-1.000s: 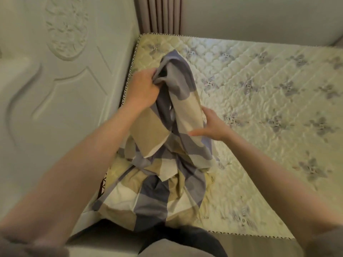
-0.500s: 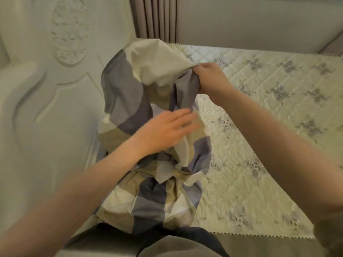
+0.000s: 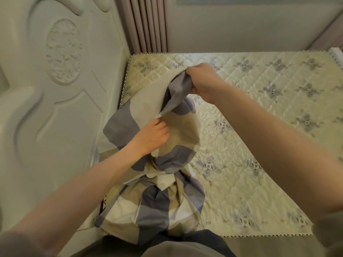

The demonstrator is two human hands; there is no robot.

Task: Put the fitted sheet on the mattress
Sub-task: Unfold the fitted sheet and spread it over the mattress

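The fitted sheet [image 3: 148, 204], checked in grey, beige and white, is bunched up at the near left corner of the bare quilted mattress [image 3: 259, 138]. My right hand [image 3: 203, 81] grips a raised fold of it above the mattress, near the headboard side. Lower down, my left hand [image 3: 153, 137] is closed on the middle of the hanging cloth. The sheet's lower part lies in a heap on the mattress and spills over its near edge.
A carved white headboard [image 3: 55, 108] stands along the left. Pleated curtains [image 3: 146, 25] hang at the far corner, and a plain wall runs behind the mattress. My dark trousers [image 3: 185, 243] are at the near edge of the bed.
My right hand has taken the sheet's top fold and carried it up and to the right. My left hand has let go up there and closed on the sheet's middle.
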